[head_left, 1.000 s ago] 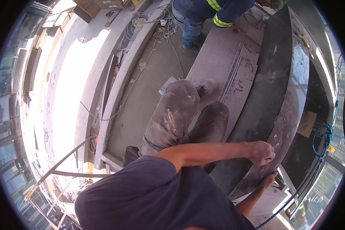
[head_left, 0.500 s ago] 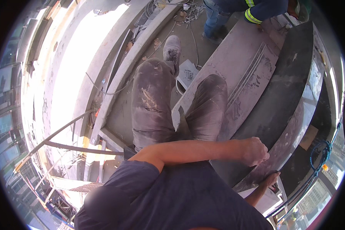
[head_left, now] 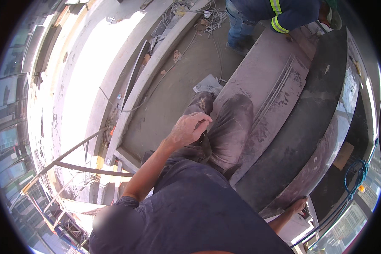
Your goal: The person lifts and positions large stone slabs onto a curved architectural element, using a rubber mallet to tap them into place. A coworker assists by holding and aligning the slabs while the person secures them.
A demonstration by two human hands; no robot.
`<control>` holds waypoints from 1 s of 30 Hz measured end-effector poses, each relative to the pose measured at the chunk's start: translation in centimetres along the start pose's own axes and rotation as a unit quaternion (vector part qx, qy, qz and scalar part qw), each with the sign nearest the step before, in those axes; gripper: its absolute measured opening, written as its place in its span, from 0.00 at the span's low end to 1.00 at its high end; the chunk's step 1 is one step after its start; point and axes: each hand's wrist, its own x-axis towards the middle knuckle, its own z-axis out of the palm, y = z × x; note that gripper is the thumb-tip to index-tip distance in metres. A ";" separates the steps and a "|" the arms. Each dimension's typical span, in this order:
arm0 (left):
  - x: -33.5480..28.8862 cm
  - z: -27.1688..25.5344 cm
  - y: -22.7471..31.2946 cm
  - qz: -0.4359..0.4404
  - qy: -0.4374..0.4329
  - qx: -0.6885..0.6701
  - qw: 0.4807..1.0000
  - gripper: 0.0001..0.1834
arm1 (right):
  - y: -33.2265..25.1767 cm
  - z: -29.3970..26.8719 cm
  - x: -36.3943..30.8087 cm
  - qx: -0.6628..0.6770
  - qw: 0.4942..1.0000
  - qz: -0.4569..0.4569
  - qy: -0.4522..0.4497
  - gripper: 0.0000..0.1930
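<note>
My left hand (head_left: 189, 130) is in front of my body, over my dusty dark trousers (head_left: 233, 127). Its fingers are curled in, and whatever they may hold is hidden. Farther right, my right hand (head_left: 298, 206) is at the lower end of a long curved ledge with a dusty grey side face (head_left: 311, 169) and a dark top strip (head_left: 300, 131). The fingers there bend around something small and dark that I cannot make out. Beside my legs runs a dusty pinkish-grey slab (head_left: 262, 80) with long strips lying on it.
A co-worker in a dark jacket with reflective bands (head_left: 275, 15) leans over the slab's far end. Cables (head_left: 218, 51) and debris lie on the floor. A pale concrete kerb (head_left: 146, 80) runs along the left. Blue rope (head_left: 362, 169) hangs at right; a metal bar (head_left: 67, 156) crosses at left.
My left hand has swung left from the dark ledge to above my legs. My left leg has drawn back, its shoe out of sight. My right hand stays at the ledge's end.
</note>
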 end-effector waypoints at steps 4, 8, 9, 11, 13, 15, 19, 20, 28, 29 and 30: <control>4.3 0.0 -2.1 -0.051 -0.031 -0.045 0.997 0.09 | -0.2 0.2 0.3 -0.009 0.999 -0.005 0.036 0.50; 12.8 2.3 -0.8 0.012 -0.162 -0.027 0.986 0.09 | -2.3 0.7 -0.5 -0.018 0.996 0.044 0.074 0.47; 15.3 2.9 0.1 0.043 -0.208 -0.002 0.977 0.09 | -2.0 0.6 -0.5 -0.013 0.996 0.047 0.079 0.47; 20.4 4.1 1.9 0.102 -0.290 0.051 0.950 0.09 | -2.0 0.8 -0.7 -0.005 0.995 0.047 0.083 0.46; 25.0 5.5 2.4 0.150 -0.322 0.071 0.932 0.10 | -2.2 1.0 -0.9 -0.010 0.993 0.069 0.099 0.45; 29.1 7.1 2.5 0.174 -0.344 0.091 0.918 0.11 | -1.4 0.9 -0.8 -0.015 0.988 0.096 0.121 0.45; 34.4 10.0 2.1 0.136 -0.364 0.117 0.914 0.12 | -2.4 0.8 -1.1 -0.018 0.976 0.192 0.097 0.45; 34.9 10.5 2.0 0.120 -0.370 0.118 0.914 0.12 | -3.1 0.8 -1.0 -0.019 0.974 0.202 0.103 0.45; 32.0 14.2 -2.8 0.141 -0.627 0.219 0.734 0.14 | -3.4 2.6 -2.0 0.001 0.961 0.229 0.155 0.42; 31.2 14.5 -3.3 0.144 -0.663 0.221 0.700 0.14 | -3.9 1.4 -2.2 -0.001 0.964 0.222 0.148 0.42; 31.1 14.5 -3.8 0.148 -0.662 0.228 0.699 0.13 | -4.7 0.6 -1.9 -0.003 0.966 0.215 0.141 0.41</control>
